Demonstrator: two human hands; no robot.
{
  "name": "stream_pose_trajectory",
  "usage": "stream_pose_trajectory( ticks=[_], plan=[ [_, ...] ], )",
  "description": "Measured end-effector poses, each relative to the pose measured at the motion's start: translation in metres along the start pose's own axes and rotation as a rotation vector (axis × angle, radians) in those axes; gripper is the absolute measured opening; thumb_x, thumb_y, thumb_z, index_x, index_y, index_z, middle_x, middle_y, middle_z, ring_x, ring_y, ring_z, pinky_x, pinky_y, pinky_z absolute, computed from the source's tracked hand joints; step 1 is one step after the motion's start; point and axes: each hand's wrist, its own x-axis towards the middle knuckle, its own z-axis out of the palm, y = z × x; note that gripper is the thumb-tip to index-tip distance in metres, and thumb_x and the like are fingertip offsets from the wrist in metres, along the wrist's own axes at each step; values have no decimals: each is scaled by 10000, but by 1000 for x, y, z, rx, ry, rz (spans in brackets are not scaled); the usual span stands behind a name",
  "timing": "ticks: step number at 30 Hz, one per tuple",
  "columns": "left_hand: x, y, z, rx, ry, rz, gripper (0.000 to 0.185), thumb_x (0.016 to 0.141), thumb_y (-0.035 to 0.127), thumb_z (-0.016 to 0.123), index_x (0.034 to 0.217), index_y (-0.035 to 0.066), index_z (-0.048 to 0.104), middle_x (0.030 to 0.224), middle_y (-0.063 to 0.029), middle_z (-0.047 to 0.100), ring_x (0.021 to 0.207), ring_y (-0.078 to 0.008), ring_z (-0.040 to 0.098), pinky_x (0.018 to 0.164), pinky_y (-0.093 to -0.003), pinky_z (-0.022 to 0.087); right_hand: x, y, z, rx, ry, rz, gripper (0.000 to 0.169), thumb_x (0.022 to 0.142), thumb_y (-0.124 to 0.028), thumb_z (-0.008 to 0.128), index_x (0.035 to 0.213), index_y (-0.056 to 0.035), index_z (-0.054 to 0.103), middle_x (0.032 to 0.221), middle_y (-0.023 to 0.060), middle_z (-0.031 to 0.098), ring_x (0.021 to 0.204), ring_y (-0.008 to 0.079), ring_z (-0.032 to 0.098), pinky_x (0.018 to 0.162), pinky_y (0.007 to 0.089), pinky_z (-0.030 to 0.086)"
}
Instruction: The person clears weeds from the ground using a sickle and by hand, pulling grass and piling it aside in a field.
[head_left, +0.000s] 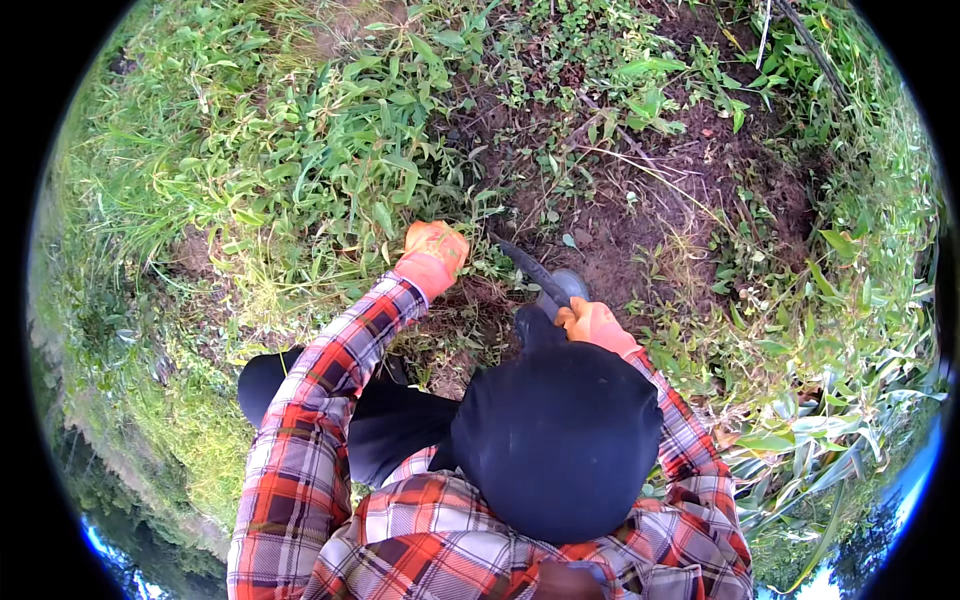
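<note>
My left hand (435, 253), in an orange glove, is closed in a fist at the edge of the leafy green weeds (382, 161). Some stems lie in its grip, though the fingers are partly hidden. My right hand (596, 326), gloved in the same orange, holds a dark curved blade (529, 264) like a sickle or short machete. Its tip points up and left, a short way right of my left fist. The handle is hidden in the right hand. Just beyond that hand shows the grey toe of a boot (572, 283).
Bare brown soil (611, 240) with low weeds and dry stalks lies ahead and to the right. A dark stick (814, 49) leans at the upper right. Long broad leaves (817, 431) stand at the lower right. My dark-clothed knee (559, 442) is raised between my arms.
</note>
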Motion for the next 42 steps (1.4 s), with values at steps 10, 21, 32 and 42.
stream_pose_trajectory(
  ticks=[10, 21, 32, 42],
  plan=[
    [-12, -46, -4, 170, 172, -192, 191, 773, 194, 576, 917, 149, 693, 988, -115, 641, 808, -245, 610, 645, -395, 500, 102, 9, 2, 184, 386, -140, 292, 873, -306, 492, 939, -52, 619, 824, 206, 654, 806, 381, 637, 704, 430, 492],
    [69, -35, 4, -830, 3, -98, 388, 839, 210, 524, 1222, 154, 510, 1324, -88, 472, 1256, -283, 427, 907, -390, 428, 88, -3, 20, -12, 212, -17, 335, 897, -337, 452, 1038, -71, 597, 848, 244, 639, 837, 417, 622, 732, 507, 486],
    [48, 2, -64, 179, -81, -82, 156, 761, 197, 604, 850, 195, 732, 908, -13, 709, 884, -191, 678, 677, -341, 531, 58, 9, 19, -37, 177, -10, 318, 900, -330, 474, 1013, -60, 600, 878, 241, 647, 879, 409, 623, 762, 494, 492],
    [-30, 14, -52, 205, 5, 169, 116, 676, 213, 644, 783, 186, 679, 850, -28, 661, 872, -214, 635, 665, -370, 506, -3, 25, -18, -230, -117, -414, 295, 868, -282, 505, 929, -6, 588, 905, 216, 592, 861, 385, 615, 758, 465, 495]
  ],
)
